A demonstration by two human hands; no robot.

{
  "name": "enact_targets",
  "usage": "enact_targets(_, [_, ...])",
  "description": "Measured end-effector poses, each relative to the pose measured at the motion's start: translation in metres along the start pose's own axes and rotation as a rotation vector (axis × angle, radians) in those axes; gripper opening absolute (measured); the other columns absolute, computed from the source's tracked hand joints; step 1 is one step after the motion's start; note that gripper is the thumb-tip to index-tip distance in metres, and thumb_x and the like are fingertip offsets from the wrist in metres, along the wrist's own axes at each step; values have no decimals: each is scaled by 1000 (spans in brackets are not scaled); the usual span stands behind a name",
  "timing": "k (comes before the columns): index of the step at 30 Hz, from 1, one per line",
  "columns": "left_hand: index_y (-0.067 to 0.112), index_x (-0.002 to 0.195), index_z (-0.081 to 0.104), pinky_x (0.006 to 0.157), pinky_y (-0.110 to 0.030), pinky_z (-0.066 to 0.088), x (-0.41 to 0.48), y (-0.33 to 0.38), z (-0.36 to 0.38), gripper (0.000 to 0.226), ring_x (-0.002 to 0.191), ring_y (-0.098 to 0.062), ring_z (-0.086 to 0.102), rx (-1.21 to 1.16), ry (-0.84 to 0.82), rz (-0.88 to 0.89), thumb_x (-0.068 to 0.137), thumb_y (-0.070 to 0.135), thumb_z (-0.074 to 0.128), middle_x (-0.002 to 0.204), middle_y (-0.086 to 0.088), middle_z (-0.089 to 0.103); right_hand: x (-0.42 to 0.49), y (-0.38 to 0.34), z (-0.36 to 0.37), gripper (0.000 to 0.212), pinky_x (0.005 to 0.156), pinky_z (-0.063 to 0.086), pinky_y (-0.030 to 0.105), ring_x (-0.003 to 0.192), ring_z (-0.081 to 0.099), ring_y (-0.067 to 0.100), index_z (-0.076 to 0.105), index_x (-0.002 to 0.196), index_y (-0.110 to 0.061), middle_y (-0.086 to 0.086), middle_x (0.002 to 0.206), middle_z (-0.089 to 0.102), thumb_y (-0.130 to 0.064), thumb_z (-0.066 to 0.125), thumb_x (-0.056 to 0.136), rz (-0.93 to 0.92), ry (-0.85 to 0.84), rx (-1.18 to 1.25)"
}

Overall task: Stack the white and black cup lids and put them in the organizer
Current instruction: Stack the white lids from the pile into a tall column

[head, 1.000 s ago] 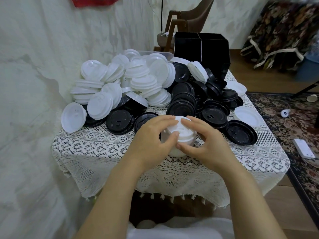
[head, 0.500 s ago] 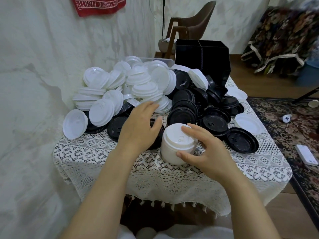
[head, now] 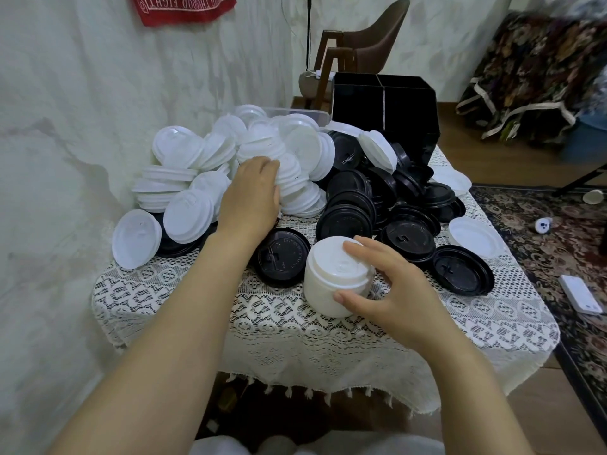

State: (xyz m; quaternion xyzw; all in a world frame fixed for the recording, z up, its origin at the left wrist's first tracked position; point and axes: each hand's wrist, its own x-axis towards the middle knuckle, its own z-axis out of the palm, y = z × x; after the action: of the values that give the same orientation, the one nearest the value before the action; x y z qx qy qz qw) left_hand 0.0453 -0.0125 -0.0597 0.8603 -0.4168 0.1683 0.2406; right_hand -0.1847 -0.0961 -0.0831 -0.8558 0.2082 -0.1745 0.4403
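Note:
A stack of white lids point(head: 328, 277) stands near the table's front, and my right hand point(head: 391, 290) holds it with the thumb on its side and fingers over its top. My left hand point(head: 253, 195) reaches into the heap of white lids point(head: 197, 178) at the back left, its fingers against a pile of them; whether it grips one is hidden. Black lids point(head: 377, 198) lie heaped to the right of the white ones. The black organizer point(head: 384, 113) with its dividers stands at the table's far edge.
A lace cloth covers the small table point(head: 295, 326). The wall runs close along the left side. A clear bin point(head: 295, 113) sits behind the white heap. A brown chair point(head: 368, 44) stands beyond, and a patterned rug point(head: 542, 224) with small objects lies to the right.
My left hand has left the stack and moved up and back into the white lid heap. My right hand has stayed on the stack.

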Motion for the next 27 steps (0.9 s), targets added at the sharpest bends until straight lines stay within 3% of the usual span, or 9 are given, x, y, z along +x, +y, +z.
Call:
enact_targets(5, [-7,112,63,74,-45,46,-3,-9,3,29,100,-41,56,-24,97,89,84,-8,58,111,-23,60,0,-1,0,70,113,30,22,129,35,-8,54,134,-36,-25,140,41,-32,83,71,-1,-1,-9])
enact_targets(10, [-7,100,66,70,-41,49,-21,-9,1,26,86,-40,61,-69,157,192,74,-13,66,95,-22,63,0,-1,0,70,114,29,22,128,34,-9,54,135,-35,-27,138,40,-30,84,72,4,-7,3])
enact_targets(14, [-6,101,67,75,-40,51,-38,-5,-4,24,87,-37,62,-85,197,192,77,-8,67,96,-19,64,-1,-1,0,70,116,30,26,130,34,-8,53,135,-34,-27,139,40,-30,83,72,6,-9,3])
enact_targets(17, [-6,102,68,78,-32,47,-46,2,-7,24,88,-35,63,-104,208,166,78,-7,70,96,-17,65,-1,-2,0,71,117,30,30,132,34,-4,53,136,-34,-25,141,40,-31,84,72,10,-11,3])
enact_targets(21, [-6,99,68,82,-24,39,-58,14,-12,24,89,-29,60,-172,248,153,75,-8,70,94,-18,65,-1,-2,-1,70,115,28,23,129,33,-7,52,135,-36,-27,139,39,-31,83,72,8,-9,-8])
enact_targets(25, [-4,100,69,85,-22,42,-75,27,-17,22,93,-21,58,-243,259,151,78,-2,69,98,-15,66,0,-2,0,72,110,24,17,129,32,-8,51,137,-35,-25,140,39,-33,83,73,-11,-13,-37])
enact_targets(27, [-3,101,69,85,-25,48,-82,33,-20,22,94,-21,60,-279,250,158,79,0,68,100,-12,66,-1,-3,-3,76,111,24,19,130,31,-8,49,139,-34,-25,141,38,-46,79,70,-21,-26,-34])
